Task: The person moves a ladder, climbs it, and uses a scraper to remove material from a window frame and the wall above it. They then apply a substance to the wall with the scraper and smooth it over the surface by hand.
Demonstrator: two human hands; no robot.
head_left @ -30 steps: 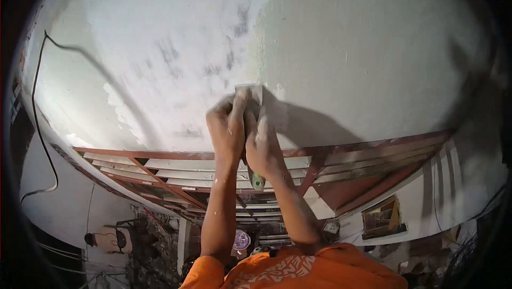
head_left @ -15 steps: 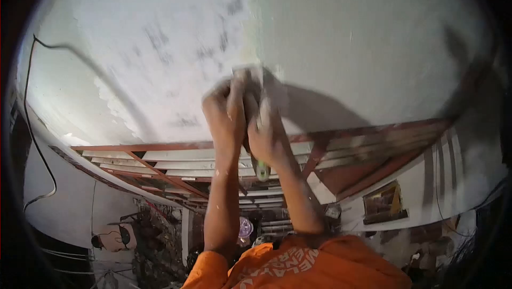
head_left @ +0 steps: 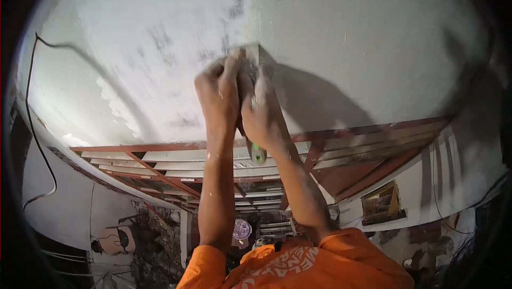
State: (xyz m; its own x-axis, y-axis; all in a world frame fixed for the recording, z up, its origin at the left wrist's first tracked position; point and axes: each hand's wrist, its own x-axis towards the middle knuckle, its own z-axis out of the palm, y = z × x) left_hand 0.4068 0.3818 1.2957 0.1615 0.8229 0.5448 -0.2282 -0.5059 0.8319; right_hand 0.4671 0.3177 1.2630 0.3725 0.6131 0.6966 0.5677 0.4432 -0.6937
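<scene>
Both hands are on a putty knife (head_left: 258,154) whose handle has a green mark near its end. Its flat blade (head_left: 253,52) lies against the pale wall (head_left: 320,27), near the border of a whiter patch (head_left: 128,17) with dark smudges. My left hand (head_left: 219,89) presses at the blade's left side, fingers bent. My right hand (head_left: 260,108) is wrapped round the handle, thumb pointing up toward the blade. The hands hide the middle of the tool.
Below the wall runs a reddish-brown frame with louvre slats (head_left: 181,166). A dark cable (head_left: 40,150) hangs at the left. Lower down are a purple-white round container (head_left: 241,229), a person (head_left: 114,239) at lower left, and a wood-framed opening (head_left: 382,203) at right.
Both hands and the putty knife have moved up the wall and slightly left. The grip looks the same.
</scene>
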